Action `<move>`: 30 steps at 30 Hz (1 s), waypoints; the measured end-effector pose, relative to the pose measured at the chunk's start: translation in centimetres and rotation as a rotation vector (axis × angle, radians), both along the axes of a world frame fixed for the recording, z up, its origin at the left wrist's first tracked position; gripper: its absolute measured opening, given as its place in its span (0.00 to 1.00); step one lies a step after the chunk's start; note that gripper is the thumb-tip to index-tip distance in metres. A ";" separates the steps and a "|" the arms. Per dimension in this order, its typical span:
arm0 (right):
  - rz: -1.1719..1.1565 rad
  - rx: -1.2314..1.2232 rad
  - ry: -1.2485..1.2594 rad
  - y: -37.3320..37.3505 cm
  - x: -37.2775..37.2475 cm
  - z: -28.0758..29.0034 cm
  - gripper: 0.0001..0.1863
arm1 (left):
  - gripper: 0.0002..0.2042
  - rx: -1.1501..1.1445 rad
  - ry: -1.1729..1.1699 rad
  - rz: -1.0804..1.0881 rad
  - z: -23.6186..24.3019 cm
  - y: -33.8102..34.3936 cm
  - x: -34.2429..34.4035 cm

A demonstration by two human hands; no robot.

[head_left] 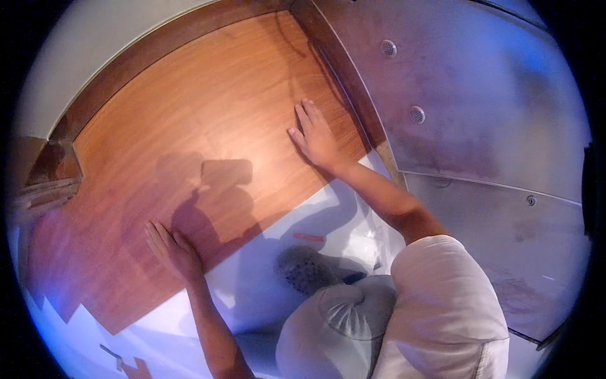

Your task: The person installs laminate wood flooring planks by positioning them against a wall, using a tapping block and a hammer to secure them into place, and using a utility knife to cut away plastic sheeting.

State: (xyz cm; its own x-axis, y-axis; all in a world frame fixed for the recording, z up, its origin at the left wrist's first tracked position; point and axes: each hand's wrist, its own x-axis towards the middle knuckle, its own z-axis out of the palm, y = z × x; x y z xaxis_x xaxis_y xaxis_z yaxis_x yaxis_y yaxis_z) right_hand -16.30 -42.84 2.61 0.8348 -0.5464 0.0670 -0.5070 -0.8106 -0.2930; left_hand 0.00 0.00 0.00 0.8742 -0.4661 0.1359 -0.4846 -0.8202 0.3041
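Both of my palms rest on a reddish-brown wood-look floor covering (208,120). My left hand (173,252) lies near its front edge, with the fingers stretched out and nothing in them. Farther off to the right, my right hand (317,138) presses flat with its fingers out, close to the dark wooden skirting (353,88). The covering's near edge runs across a white underlay sheet (252,287), which shows a small red mark. At the lower left, the covering ends in stepped corners. Shadows of my head and arms fall across the planks.
Grey metal panels (480,114) with round perforated grilles (417,114) and a lock rise on the right. A pale wall (95,57) bounds the far left. My bent knees (442,303) and a dark speckled shoe (306,268) rest near me. A small metal tool (113,355) lies lower left.
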 end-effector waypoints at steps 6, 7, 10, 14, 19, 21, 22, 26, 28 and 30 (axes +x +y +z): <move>-0.108 -0.134 0.021 -3.6 -0.6 -1.0 0.39 | 0.22 0.013 -0.042 -0.025 0.9 -0.7 -0.4; -0.093 -0.146 0.014 -3.7 -0.5 -1.2 0.39 | 0.22 0.022 -0.055 -0.028 0.7 -0.3 -0.3; -0.070 -0.150 -0.005 -3.2 -1.1 -2.0 0.39 | 0.22 0.038 -0.061 -0.036 1.0 0.1 -0.1; -0.086 -0.135 0.003 -3.5 -0.7 -1.9 0.39 | 0.22 -0.024 -0.114 -0.042 0.2 0.1 -0.3; -0.103 -0.133 -0.014 -2.9 -0.7 -1.0 0.39 | 0.21 0.015 -0.058 0.002 1.3 -0.4 -0.6; -0.141 -0.089 -0.006 -2.6 -1.4 -1.2 0.39 | 0.21 0.004 -0.093 -0.031 1.0 -0.3 -0.8; -0.151 -0.071 -0.016 -2.5 -1.5 -1.1 0.39 | 0.21 -0.003 -0.061 -0.020 1.4 -0.6 -1.0; -0.183 -0.036 -0.052 -1.7 -0.5 -0.3 0.35 | 0.21 -0.082 -0.048 0.003 0.3 0.0 -1.0; -0.189 -0.036 -0.051 -1.7 -0.4 0.1 0.33 | 0.21 -0.057 -0.064 -0.039 -0.4 0.5 -0.6; -0.195 -0.037 -0.033 -2.0 -0.7 -0.1 0.32 | 0.20 -0.025 -0.063 -0.031 0.9 -0.5 -0.5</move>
State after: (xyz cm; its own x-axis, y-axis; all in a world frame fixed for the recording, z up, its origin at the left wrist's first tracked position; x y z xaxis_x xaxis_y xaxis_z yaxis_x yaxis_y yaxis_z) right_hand -16.97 -44.88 2.52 0.7103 -0.6943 0.1158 -0.6463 -0.7084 -0.2836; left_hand -0.51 -0.52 0.86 0.8489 -0.4883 0.2022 -0.5282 -0.7970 0.2927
